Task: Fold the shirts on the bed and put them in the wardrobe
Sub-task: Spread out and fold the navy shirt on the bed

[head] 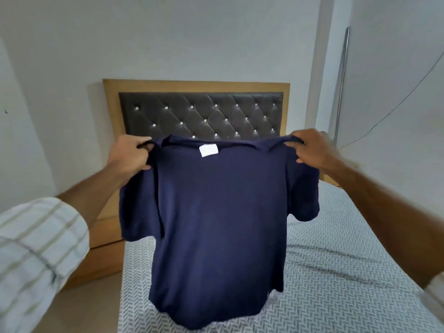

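You're holding the navy shirt (pixel 216 224) up over the bed (pixel 336 272), left hand (pixel 131 156) and right hand (pixel 312 150) fingers pinching its shoulders; next, probably laying it flat for folding.

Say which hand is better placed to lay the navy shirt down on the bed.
Neither clearly: the left hand and right hand each grip a shoulder of the navy shirt at matching height above the bed, so both should lower together.

Both arms raised and spread, left hand (pixel 129 155) and right hand (pixel 312 150) each closed, fingers curled, gripping
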